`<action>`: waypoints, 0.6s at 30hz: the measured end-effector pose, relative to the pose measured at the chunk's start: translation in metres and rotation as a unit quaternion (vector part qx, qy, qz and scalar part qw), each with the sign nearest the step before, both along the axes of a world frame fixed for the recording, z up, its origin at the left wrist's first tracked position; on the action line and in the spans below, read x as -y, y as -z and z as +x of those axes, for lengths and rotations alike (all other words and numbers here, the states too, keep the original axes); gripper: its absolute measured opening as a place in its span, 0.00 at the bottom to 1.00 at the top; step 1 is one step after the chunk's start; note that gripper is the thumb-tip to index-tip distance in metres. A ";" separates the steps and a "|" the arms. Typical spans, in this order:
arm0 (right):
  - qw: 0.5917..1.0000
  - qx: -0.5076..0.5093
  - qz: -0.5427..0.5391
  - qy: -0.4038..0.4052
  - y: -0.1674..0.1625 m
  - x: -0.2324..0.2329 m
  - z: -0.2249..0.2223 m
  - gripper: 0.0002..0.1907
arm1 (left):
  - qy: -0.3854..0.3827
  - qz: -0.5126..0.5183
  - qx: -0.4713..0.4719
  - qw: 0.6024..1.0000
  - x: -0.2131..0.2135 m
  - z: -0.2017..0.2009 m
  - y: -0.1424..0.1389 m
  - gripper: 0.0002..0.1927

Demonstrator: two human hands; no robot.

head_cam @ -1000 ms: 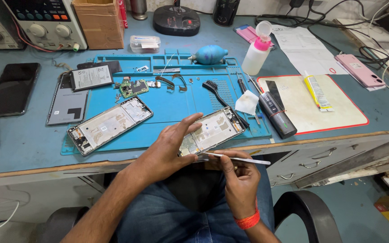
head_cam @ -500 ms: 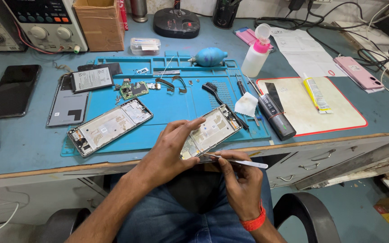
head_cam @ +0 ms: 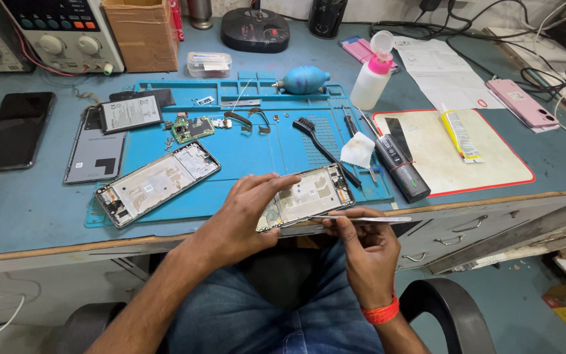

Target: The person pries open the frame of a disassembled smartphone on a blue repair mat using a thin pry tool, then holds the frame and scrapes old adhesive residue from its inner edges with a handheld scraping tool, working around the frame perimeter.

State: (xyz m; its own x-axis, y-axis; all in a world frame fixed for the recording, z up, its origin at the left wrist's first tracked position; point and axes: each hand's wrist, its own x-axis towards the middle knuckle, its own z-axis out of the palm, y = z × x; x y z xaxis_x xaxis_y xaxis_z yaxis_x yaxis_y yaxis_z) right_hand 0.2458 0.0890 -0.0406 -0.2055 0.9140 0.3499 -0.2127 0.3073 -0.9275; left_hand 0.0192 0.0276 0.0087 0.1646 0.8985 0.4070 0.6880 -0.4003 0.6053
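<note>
The left hand (head_cam: 240, 219) curls over the near end of an opened phone frame (head_cam: 309, 195), fingers gripping its edge and holding it at the front lip of the blue work mat (head_cam: 257, 147). The right hand (head_cam: 365, 252) pinches thin metal tweezers (head_cam: 368, 219), their tips touching the frame's lower edge.

A second opened phone frame (head_cam: 157, 182) lies on the mat to the left, with a small green circuit board (head_cam: 191, 128) beyond it and a black brush (head_cam: 316, 141) to the right. The mat's shallow tray slots along the back edge hold a few small parts, too tiny to identify. A clear plastic box (head_cam: 209, 63) sits closed behind the mat; its contents cannot be told. A cardboard box (head_cam: 142, 33) stands further back, its inside hidden. A white squeeze bottle (head_cam: 371, 78) with a pink cap stands right of a blue air blower (head_cam: 302, 80).
</note>
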 end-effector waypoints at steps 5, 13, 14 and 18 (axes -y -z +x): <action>0.998 0.039 0.032 0.027 -0.010 0.008 -0.003 0.08 | 0.002 -0.004 -0.003 1.000 -0.001 0.001 -0.001 0.44; 0.980 0.185 0.044 0.062 -0.019 0.009 -0.002 0.07 | 0.007 -0.032 -0.026 0.999 -0.003 -0.001 0.004 0.38; 0.991 0.133 0.009 0.029 -0.019 0.004 -0.001 0.08 | 0.009 -0.036 -0.028 0.999 -0.005 -0.001 0.006 0.37; 0.990 0.003 -0.136 -0.030 -0.015 -0.012 0.001 0.09 | 0.018 -0.054 -0.078 0.995 -0.010 -0.002 0.009 0.24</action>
